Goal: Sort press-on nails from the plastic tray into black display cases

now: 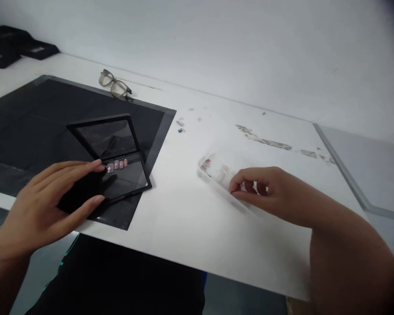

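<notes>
My left hand [49,197] rests on the near left corner of a black hinged display case [114,157], fingers spread over its dark lower part. The case lies open on a black mat [36,118], and a row of small pink press-on nails [117,165] shows inside it. My right hand [265,190] lies on the white table [184,218] with its fingertips pinched on a clear plastic strip [216,172] that carries several small nails.
A pair of glasses [114,84] lies at the mat's far edge. Black trays [9,46] stand at the far left. A grey sheet [367,166] lies at the right. Small loose bits [181,127] and tape residue [265,140] mark the table.
</notes>
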{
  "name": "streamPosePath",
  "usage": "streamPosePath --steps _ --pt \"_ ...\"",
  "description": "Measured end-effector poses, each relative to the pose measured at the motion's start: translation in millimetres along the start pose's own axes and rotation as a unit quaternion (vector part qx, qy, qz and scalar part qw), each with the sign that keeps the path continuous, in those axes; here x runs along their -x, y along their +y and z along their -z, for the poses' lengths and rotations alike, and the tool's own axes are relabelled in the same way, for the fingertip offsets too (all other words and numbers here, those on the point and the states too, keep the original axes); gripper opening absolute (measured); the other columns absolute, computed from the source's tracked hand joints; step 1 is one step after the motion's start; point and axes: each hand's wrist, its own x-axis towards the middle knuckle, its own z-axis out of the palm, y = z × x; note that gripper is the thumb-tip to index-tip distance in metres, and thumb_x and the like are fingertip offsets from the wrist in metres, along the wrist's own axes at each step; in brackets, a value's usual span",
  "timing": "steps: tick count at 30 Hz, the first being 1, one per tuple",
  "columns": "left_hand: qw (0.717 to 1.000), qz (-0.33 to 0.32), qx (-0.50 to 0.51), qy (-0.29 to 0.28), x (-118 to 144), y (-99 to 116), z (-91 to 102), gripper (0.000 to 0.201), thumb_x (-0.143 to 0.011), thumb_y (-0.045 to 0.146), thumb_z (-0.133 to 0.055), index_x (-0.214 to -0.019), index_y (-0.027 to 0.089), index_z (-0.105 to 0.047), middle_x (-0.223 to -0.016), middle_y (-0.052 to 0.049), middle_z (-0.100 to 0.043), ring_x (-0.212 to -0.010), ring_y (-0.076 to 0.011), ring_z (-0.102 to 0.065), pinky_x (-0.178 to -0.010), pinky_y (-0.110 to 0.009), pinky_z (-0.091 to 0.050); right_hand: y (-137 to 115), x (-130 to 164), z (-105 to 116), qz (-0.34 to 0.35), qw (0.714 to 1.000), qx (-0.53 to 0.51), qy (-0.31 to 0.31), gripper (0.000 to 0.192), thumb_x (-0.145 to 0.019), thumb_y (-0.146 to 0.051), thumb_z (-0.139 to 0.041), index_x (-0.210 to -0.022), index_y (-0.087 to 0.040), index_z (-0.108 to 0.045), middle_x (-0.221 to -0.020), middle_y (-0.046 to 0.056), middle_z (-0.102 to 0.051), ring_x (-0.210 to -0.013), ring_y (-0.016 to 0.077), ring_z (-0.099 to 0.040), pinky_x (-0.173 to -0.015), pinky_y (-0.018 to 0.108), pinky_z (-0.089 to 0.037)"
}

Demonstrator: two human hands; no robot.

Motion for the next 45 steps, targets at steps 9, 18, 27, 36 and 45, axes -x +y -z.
streamPosePath --steps 9,18,27,36,45 --pt "1.0 -0.012 -0.002 -0.01 -1 2 0.7 0.051 -0.089 0.037 -0.066 -0.139 0.03 -0.057 -0.124 -0.005 -0.07 -0.111 -0.0261 -0.066 -0.1 -0.043 -0.051 0 10 2 0.187 0.946 -0.209 0.162 0.012 -0.094 -0.022 -0.067 -0.093 -0.031 -0.074 -0.091 0.0 -0.075 -0.077 0.0146 -0.071 -0.056 0.024 -0.055" --pt "1.0 -0.017 0.004 -0.006 -2 1 0.6 0.052 -0.086 0.038 -0.072 -0.136 0.032 -0.059 -0.123 -0.002 -0.071 -0.106 -0.0255 -0.069 -0.095 -0.042 -0.055 -9 9 -3 0.24 0.917 -0.243 0.205 0.025 -0.087 -0.007 -0.069 -0.095 -0.03 -0.077 -0.084 0.001 -0.074 -0.068 0.0141 -0.068 -0.051 0.025 -0.054" --pt "1.0 -0.017 0.016 -0.021 -4 6 4.2 0.054 -0.089 0.038 -0.069 -0.138 0.022 -0.054 -0.133 -0.011 -0.064 -0.121 -0.0279 -0.062 -0.104 -0.045 -0.051 -69 7 -35 0.277 0.883 -0.07 0.372 0.028 -0.078 -0.011 -0.08 -0.098 -0.031 -0.078 -0.088 0.003 -0.075 -0.071 0.0168 -0.068 -0.054 0.029 -0.054" --pt "0.95 -0.162 0.218 0.156 13 41 4.0 0.035 -0.082 0.027 -0.079 -0.113 0.02 -0.065 -0.09 -0.002 -0.076 -0.082 -0.0151 -0.071 -0.072 -0.029 -0.061 -160 -25 -108 0.376 0.883 -0.247 0.136 0.019 -0.087 -0.006 -0.068 -0.097 -0.02 -0.075 -0.075 0.001 -0.071 -0.062 0.0104 -0.064 -0.056 0.023 -0.053" --pt "0.918 -0.14 0.275 0.248 6 55 -15.2 0.01 -0.088 0.021 -0.074 -0.097 0.019 -0.07 -0.075 0.001 -0.072 -0.072 -0.011 -0.067 -0.066 -0.026 -0.062 -147 -37 -121 0.291 0.893 -0.33 0.097 0.023 -0.09 -0.014 -0.068 -0.103 -0.03 -0.079 -0.076 0.0 -0.072 -0.064 0.0107 -0.064 -0.056 0.023 -0.05"
